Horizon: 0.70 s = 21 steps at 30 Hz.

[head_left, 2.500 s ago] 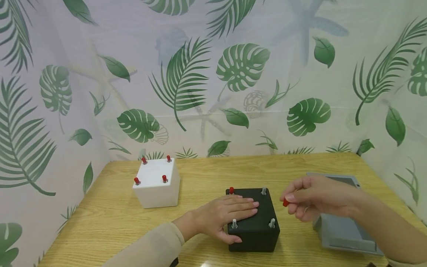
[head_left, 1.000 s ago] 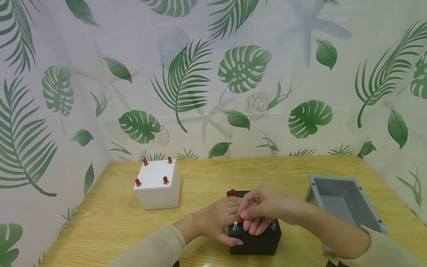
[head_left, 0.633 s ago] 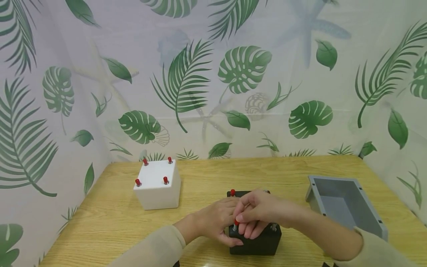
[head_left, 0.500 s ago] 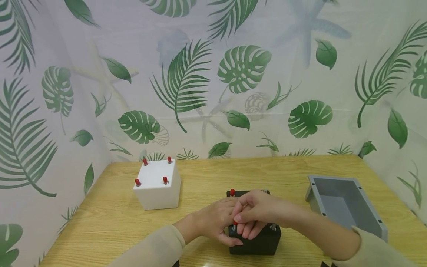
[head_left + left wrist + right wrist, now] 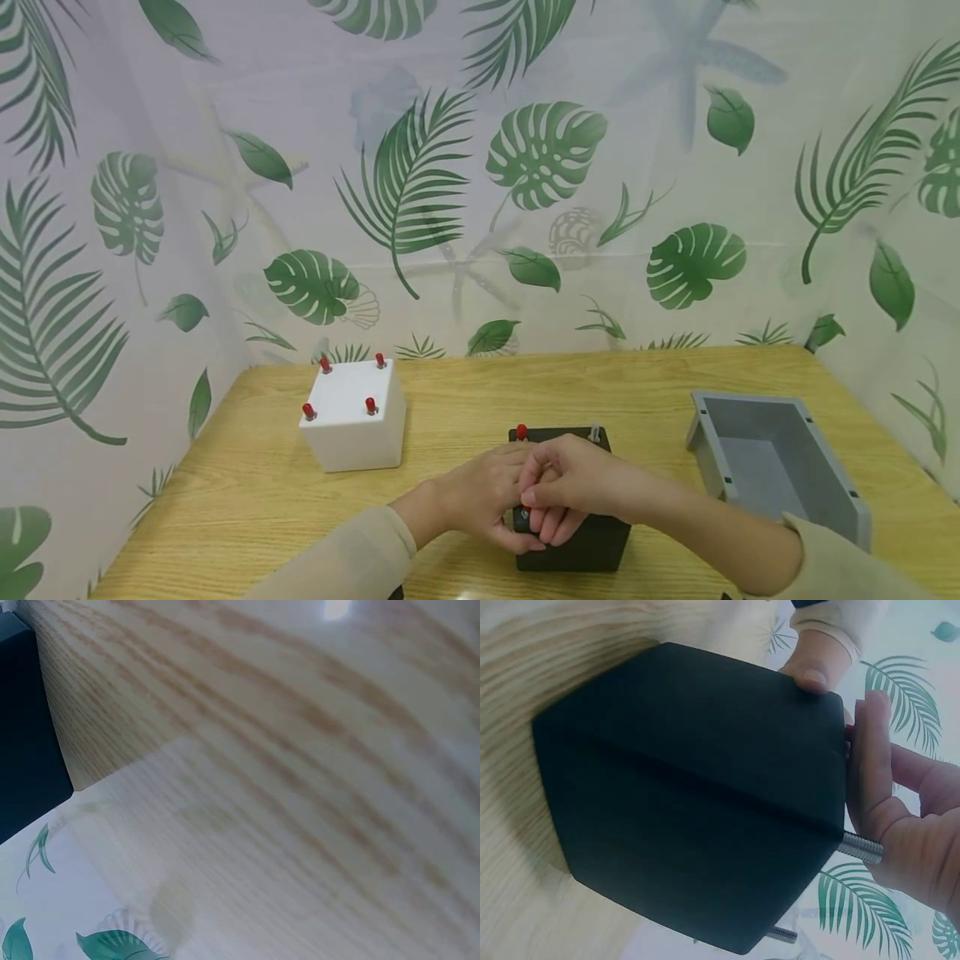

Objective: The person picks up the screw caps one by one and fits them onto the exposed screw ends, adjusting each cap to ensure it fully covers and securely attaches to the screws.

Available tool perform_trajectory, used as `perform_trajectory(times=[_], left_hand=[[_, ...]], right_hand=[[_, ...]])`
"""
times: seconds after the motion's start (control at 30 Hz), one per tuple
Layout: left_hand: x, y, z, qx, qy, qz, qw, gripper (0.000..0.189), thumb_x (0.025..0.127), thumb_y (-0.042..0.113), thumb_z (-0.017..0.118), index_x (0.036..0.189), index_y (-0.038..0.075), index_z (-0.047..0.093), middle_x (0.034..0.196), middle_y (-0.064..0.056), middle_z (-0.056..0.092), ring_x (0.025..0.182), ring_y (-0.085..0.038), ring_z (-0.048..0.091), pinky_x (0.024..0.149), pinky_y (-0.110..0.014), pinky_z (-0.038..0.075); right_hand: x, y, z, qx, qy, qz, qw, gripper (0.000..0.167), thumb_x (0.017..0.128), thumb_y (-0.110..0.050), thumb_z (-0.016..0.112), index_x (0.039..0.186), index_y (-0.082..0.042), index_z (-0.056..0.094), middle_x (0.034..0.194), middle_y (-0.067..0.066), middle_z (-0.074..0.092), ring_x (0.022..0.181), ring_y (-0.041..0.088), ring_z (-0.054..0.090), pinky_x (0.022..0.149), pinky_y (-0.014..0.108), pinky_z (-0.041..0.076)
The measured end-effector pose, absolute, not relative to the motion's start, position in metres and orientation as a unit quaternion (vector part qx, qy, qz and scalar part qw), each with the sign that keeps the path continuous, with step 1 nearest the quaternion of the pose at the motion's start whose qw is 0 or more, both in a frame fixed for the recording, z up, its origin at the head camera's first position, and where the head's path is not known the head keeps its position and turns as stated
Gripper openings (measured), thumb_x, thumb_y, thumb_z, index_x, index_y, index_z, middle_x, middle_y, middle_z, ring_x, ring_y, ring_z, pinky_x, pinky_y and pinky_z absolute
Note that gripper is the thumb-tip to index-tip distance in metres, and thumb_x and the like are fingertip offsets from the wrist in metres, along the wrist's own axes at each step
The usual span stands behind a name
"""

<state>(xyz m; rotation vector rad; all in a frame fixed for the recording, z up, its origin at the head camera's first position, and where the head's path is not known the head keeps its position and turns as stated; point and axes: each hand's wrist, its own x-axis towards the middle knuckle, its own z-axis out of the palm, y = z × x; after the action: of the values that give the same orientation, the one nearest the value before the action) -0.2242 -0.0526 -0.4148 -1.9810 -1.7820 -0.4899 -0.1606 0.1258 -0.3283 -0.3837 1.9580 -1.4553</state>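
Note:
My left hand (image 5: 480,496) rests on the left part of a black box (image 5: 581,550), fingers laid over its top and thumb down by the front edge. My right hand (image 5: 581,483) pinches a small red cap (image 5: 526,508) at the front-left bolt, whose shaft is mostly hidden behind the fingers. Another red cap (image 5: 521,431) sits on the back-left bolt. The back-right bolt (image 5: 595,433) is bare metal. In the right wrist view, two bare threaded bolts (image 5: 862,847) stick out of the box. The left wrist view shows only a box side (image 5: 30,735) and tabletop.
A white box (image 5: 348,442) with red caps on its corner bolts stands at the back left of the wooden table (image 5: 225,500). To the right is a grey bin (image 5: 832,454). Behind the table hangs a leaf-patterned cloth (image 5: 450,167).
My right hand has come left from beside the bin with the red cap, over to the front-left bolt, and has since sunk slightly lower there. The left hand stays on the box.

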Motion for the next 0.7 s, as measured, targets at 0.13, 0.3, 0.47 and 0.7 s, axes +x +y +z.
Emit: perform_trajectory(times=[0.13,0.3,0.47,0.7], left_hand=[[-0.2241,-0.0524,-0.4147,-0.714,-0.644,-0.177,0.212,0.049,0.076,0.038,0.074,0.112,0.01,0.058,0.107,-0.002,0.061,0.111,-0.012,0.055,0.109,-0.027,0.034],[-0.2235,-0.0526,-0.4147,-0.712,-0.647,-0.176,0.21,0.047,0.076,0.038,0.074,0.111,0.009,0.06,0.108,-0.003,0.061,0.112,-0.012,0.055,0.109,-0.027,0.033],[-0.2232,-0.0527,-0.4148,-0.713,-0.646,-0.179,0.208,0.049,0.076,0.038,0.074,0.112,0.009,0.059,0.11,-0.003,0.061,0.113,-0.012,0.055,0.109,-0.027,0.034],[-0.2233,-0.0538,-0.4155,-0.708,-0.652,-0.174,0.208,0.058,0.075,0.041,0.074,0.119,0.006,0.057,0.114,-0.005,0.059,0.118,-0.016,0.051,0.108,-0.027,0.034]], right_hand=[[-0.1595,0.125,-0.3292,-0.146,0.752,-0.555,0.324,0.006,0.089,-0.002,0.06,0.089,0.004,0.059,0.07,0.012,0.067,0.058,0.016,0.067,0.055,0.033,0.057],[-0.1589,0.1268,-0.3283,-0.147,0.741,-0.566,0.331,0.008,0.089,-0.003,0.06,0.089,0.005,0.059,0.07,0.012,0.067,0.058,0.016,0.067,0.055,0.033,0.057],[-0.1594,0.1284,-0.3268,-0.151,0.731,-0.574,0.338,0.011,0.088,-0.005,0.061,0.09,0.006,0.059,0.071,0.012,0.068,0.058,0.014,0.067,0.055,0.032,0.057],[-0.1622,0.1316,-0.3232,-0.153,0.734,-0.571,0.335,0.014,0.088,-0.008,0.061,0.092,0.005,0.059,0.072,0.012,0.068,0.058,0.014,0.067,0.055,0.033,0.057]])
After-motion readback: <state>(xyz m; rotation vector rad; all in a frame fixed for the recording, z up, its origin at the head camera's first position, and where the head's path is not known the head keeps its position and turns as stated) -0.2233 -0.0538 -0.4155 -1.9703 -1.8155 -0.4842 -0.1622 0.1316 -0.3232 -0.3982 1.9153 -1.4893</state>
